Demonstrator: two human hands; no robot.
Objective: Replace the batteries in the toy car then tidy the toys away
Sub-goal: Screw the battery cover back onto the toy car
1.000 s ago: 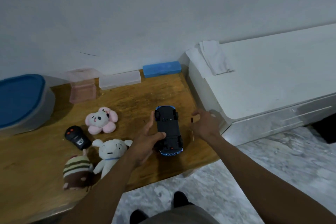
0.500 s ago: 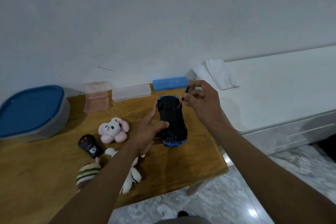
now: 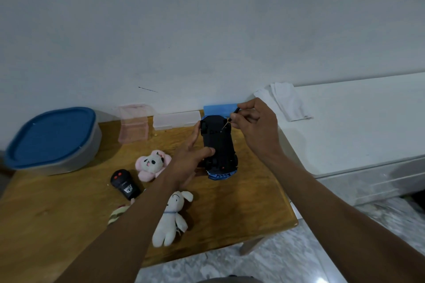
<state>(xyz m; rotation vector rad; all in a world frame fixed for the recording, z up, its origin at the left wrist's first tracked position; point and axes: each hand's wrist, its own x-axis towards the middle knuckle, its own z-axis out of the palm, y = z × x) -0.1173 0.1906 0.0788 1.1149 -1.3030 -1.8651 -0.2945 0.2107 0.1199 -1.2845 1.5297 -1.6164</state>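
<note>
The blue toy car [image 3: 219,147] lies upside down on the wooden table [image 3: 253,202], its black underside facing up. My left hand [image 3: 192,158] grips its left side, thumb across the chassis. My right hand [image 3: 254,126] pinches a thin screwdriver [image 3: 231,118] whose tip touches the underside near the far end. A black remote [image 3: 125,182] lies to the left. Three plush toys sit nearby: a pink one [image 3: 151,164], a white one [image 3: 172,218] and a striped one [image 3: 117,213] mostly hidden under my left forearm.
A grey tub with a blue lid [image 3: 53,140] stands at the table's left. A pink box [image 3: 133,125], a clear case [image 3: 177,119] and a blue case [image 3: 218,109] line the wall. A white appliance [image 3: 345,126] with a folded cloth [image 3: 287,101] stands on the right.
My right hand picked up the screwdriver from beside the car and brought its tip down onto the underside. My left hand kept holding the car.
</note>
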